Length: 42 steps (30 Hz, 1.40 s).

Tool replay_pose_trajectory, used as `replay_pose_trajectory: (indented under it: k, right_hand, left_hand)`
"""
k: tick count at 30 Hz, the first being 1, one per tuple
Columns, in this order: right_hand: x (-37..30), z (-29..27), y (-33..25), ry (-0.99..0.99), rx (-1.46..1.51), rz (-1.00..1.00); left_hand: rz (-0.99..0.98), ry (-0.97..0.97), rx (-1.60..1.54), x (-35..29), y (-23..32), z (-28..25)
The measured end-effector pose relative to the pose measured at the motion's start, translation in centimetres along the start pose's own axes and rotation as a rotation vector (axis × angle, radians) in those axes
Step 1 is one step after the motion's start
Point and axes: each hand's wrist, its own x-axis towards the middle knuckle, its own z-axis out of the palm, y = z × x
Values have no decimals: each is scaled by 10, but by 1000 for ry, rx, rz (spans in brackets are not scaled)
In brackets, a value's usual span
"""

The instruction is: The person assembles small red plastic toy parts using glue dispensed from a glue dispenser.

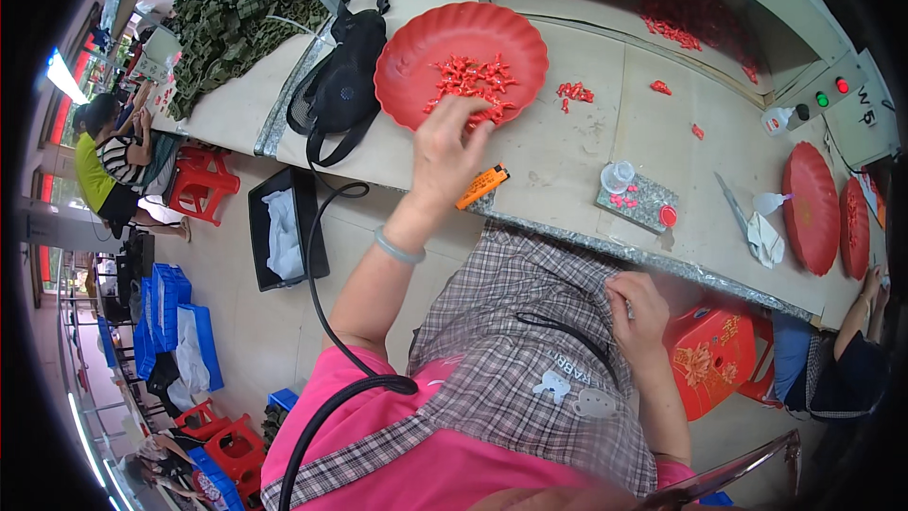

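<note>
A scalloped red plate [402, 71] stands on the worktable and bears a heap of small red plastic pieces [463, 76]. Over its near rim reaches my left hand [448, 147], thumb and fingers bent together at the nearest pieces. Whether a piece is between the fingertips cannot be made out. Just right of that wrist, an orange lighter-shaped object [482, 186] lies at the table edge. My right hand [641, 314] is over the checked apron below the table edge, with its fingers curled closed; anything inside them is hidden.
Small red clusters [575, 93] lie right of the plate. A stone block [643, 213] bears a small clear cup, and a metal blade [730, 199] lies beyond it. A black bag [345, 85] and a dark cord [318, 293] are at left. A red stool [705, 360] stands below.
</note>
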Motion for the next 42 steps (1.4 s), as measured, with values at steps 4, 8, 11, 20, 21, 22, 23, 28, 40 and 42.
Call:
replay_pose_trajectory:
  k: [4,8,11,20,21,22,23,28,40,42]
  right_hand:
    - [3,-1,1,-11,-15,-4]
    - [5,-4,2,-25,-22,23]
    - [3,-9,5,-15,-23,14]
    - [9,-28,10,10,-78,-32]
    - [11,-33,11,16,-92,-27]
    - [15,-36,12,51,-94,-42]
    - [20,-41,14,86,-95,-58]
    - [51,-68,33,170,-203,-69]
    - [141,-76,145,112,-410,246]
    - [151,-68,153,87,-467,264]
  left_hand:
    - [83,78,176,27,-36,-3]
    - [-59,7,244,47,-67,-5]
    - [-61,-63,379,53,-78,-11]
    - [267,-141,189,58,0,39]
    - [274,-142,175,61,8,52]
    - [313,-190,108,67,14,66]
    - [352,-238,41,73,19,81]
    - [404,-378,-23,113,33,166]
    - [474,-612,197,134,34,244]
    - [455,-611,188,133,33,239]
